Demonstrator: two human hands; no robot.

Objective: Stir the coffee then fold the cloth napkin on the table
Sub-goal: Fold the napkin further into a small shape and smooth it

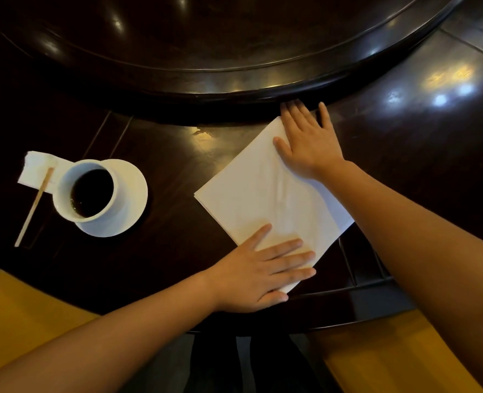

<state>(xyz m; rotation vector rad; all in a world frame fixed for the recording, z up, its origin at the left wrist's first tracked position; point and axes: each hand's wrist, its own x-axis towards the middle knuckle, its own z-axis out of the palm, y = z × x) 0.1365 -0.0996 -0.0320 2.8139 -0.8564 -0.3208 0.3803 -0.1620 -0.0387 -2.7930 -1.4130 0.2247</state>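
A white cloth napkin (266, 194) lies folded into a flat square, turned like a diamond, on the dark wooden table (163, 171). My left hand (263, 270) presses flat on its near corner, fingers spread. My right hand (308, 143) lies flat on its far corner, fingers reaching the raised centre ring. To the left stands a white cup of black coffee (91, 192) on a white saucer (132, 194). A wooden stir stick (34, 207) rests beside the cup, its upper end on a small paper napkin (37, 170).
A large raised round turntable (234, 52) fills the table's far middle, its rim just beyond the napkin. The table's near edge curves in front of me, with yellow seat cushions (21, 307) below on both sides.
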